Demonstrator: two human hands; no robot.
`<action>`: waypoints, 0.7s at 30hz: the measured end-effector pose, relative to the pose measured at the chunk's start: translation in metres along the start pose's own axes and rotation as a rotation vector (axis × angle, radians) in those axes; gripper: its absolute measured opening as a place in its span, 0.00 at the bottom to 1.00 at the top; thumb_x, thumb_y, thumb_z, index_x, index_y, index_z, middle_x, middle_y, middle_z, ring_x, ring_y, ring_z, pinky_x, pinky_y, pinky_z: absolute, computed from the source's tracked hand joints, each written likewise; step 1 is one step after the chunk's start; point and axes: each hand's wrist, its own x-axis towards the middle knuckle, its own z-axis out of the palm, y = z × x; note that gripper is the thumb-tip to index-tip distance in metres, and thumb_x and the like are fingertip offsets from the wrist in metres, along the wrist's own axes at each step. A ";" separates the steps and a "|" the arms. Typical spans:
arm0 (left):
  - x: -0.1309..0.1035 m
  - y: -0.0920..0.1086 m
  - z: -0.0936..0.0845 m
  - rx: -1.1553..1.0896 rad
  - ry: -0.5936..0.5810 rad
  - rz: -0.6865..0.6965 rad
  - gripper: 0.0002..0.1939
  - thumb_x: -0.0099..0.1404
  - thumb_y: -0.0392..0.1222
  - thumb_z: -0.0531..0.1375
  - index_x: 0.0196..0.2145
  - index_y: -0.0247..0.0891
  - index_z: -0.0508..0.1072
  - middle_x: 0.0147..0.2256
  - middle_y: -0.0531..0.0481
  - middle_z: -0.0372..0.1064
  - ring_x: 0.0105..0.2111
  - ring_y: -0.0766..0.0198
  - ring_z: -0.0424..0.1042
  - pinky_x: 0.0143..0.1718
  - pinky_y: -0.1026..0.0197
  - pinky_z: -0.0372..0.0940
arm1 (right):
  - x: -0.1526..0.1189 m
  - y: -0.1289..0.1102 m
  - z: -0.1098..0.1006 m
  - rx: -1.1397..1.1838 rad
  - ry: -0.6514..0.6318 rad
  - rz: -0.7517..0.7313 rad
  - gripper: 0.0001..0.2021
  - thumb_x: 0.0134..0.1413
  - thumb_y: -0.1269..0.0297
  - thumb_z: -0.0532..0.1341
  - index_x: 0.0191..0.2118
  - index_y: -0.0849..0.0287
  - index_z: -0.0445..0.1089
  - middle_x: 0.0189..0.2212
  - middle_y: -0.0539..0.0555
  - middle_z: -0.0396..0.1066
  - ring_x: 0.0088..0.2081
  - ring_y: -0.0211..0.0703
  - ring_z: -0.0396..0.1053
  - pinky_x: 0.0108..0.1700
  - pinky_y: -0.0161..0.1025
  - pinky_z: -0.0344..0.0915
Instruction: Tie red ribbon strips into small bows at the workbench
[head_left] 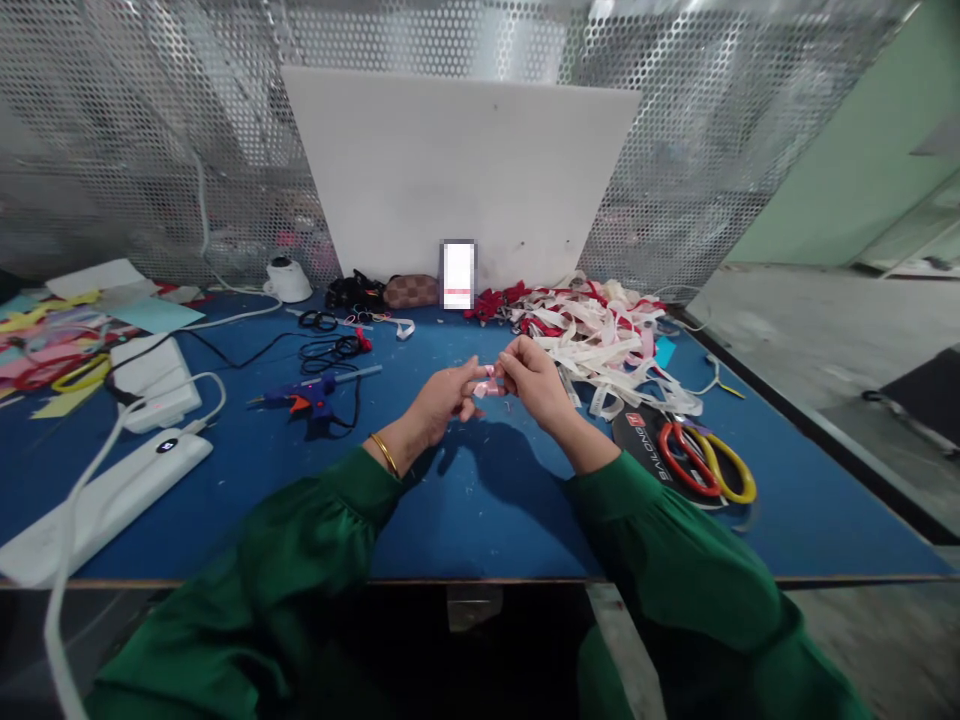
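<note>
Above the middle of the blue table, my two hands meet over a short pink ribbon. The ribbon lies around or across the fingers of my left hand, which hold it; exactly how it is looped is too small to tell. My right hand has thumb and fingers pinched together on the ribbon's right side. Just right of my right hand spreads a heap of white, pink and red ribbons. A blue glue gun with a glue stick in its back lies left of my left hand.
Red-and-yellow-handled scissors rest on a black mat at right. A phone leans on a white board. White power strips with cables lie at left, near colourful scraps. A brown checked pouch stands behind.
</note>
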 end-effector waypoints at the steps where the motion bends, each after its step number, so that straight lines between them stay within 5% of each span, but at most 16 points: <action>1: 0.001 0.000 -0.001 -0.015 -0.010 -0.020 0.30 0.65 0.62 0.54 0.44 0.30 0.76 0.28 0.47 0.75 0.11 0.75 0.55 0.29 0.60 0.70 | 0.000 0.002 0.000 -0.060 -0.002 -0.015 0.10 0.56 0.58 0.56 0.29 0.54 0.57 0.22 0.45 0.64 0.20 0.33 0.57 0.25 0.33 0.59; 8: 0.003 0.002 -0.002 -0.046 -0.009 -0.071 0.37 0.65 0.69 0.46 0.41 0.31 0.76 0.26 0.46 0.74 0.10 0.73 0.59 0.28 0.61 0.69 | -0.007 -0.001 -0.004 -0.429 -0.162 -0.160 0.05 0.61 0.64 0.49 0.36 0.55 0.61 0.27 0.47 0.65 0.28 0.38 0.63 0.31 0.35 0.57; 13: 0.002 0.003 -0.001 -0.059 -0.058 0.003 0.39 0.60 0.74 0.47 0.29 0.33 0.77 0.22 0.46 0.71 0.13 0.70 0.64 0.18 0.65 0.60 | -0.010 -0.012 -0.005 -0.566 -0.337 -0.267 0.05 0.51 0.69 0.58 0.36 0.55 0.65 0.28 0.48 0.66 0.29 0.38 0.60 0.32 0.35 0.53; 17: 0.002 0.002 -0.002 -0.067 -0.066 -0.013 0.39 0.59 0.75 0.46 0.28 0.34 0.77 0.21 0.46 0.70 0.13 0.70 0.63 0.17 0.65 0.58 | -0.009 -0.006 -0.001 -0.576 -0.286 -0.314 0.04 0.48 0.72 0.60 0.29 0.56 0.65 0.28 0.49 0.65 0.30 0.38 0.59 0.33 0.35 0.52; 21: 0.002 0.001 -0.001 -0.065 -0.063 -0.028 0.41 0.59 0.75 0.45 0.34 0.33 0.78 0.23 0.46 0.72 0.11 0.72 0.61 0.23 0.63 0.64 | -0.009 0.001 0.005 -0.235 -0.131 -0.104 0.08 0.52 0.65 0.61 0.25 0.56 0.63 0.20 0.46 0.60 0.24 0.35 0.56 0.29 0.34 0.51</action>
